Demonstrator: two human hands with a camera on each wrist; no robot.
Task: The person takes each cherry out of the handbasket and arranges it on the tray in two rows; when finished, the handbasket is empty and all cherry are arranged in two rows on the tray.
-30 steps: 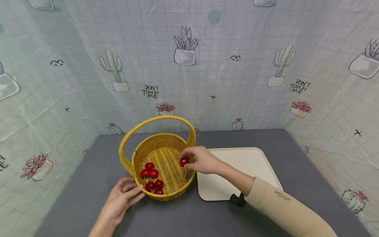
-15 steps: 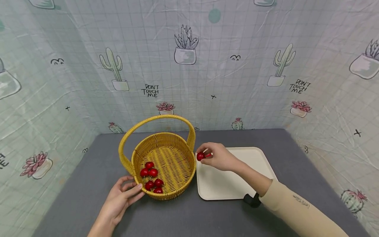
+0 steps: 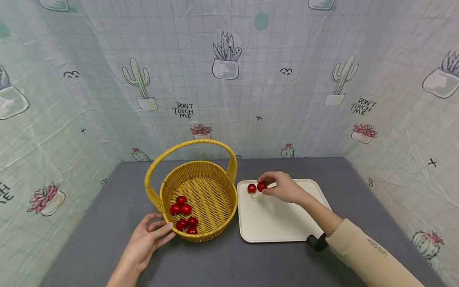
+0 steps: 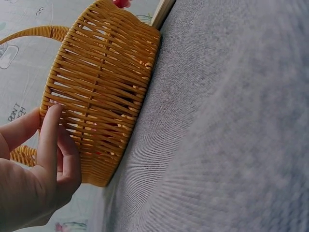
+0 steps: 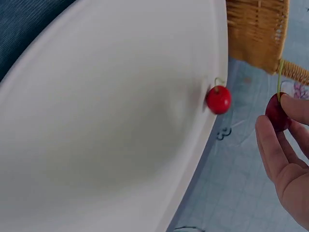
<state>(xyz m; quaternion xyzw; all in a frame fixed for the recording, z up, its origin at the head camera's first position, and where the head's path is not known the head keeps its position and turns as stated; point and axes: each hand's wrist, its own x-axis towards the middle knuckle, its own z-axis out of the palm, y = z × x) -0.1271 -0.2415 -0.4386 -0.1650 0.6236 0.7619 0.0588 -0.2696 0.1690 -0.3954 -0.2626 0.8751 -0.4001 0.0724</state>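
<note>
A yellow wicker basket [image 3: 220, 229] with a tall hoop handle stands left of a cream tray [image 3: 276, 229]. My left hand [image 3: 145, 241] holds the basket's near-left rim, thumb on the rim and fingers against the woven side [image 4: 101, 92]. Several red cherries [image 3: 185, 209] lie in the left part of the basket. Over the tray's far-left part, my right hand [image 3: 285, 188] pinches a cherry [image 3: 262, 186], its green stem showing in the right wrist view. Beside it a second cherry [image 3: 252, 188] rests on the tray, near the far edge.
Grey cloth [image 3: 215, 265] covers the table. A printed curtain [image 3: 258, 91] stands behind and at both sides. The basket's handle [image 3: 193, 142] arches above its opening. A black strap-like piece [image 3: 317, 242] is under the right forearm, by the tray's front edge.
My right hand has moved from inside the basket rightwards to the tray, carrying cherries. One cherry now lies on the tray. My left hand keeps its hold on the rim.
</note>
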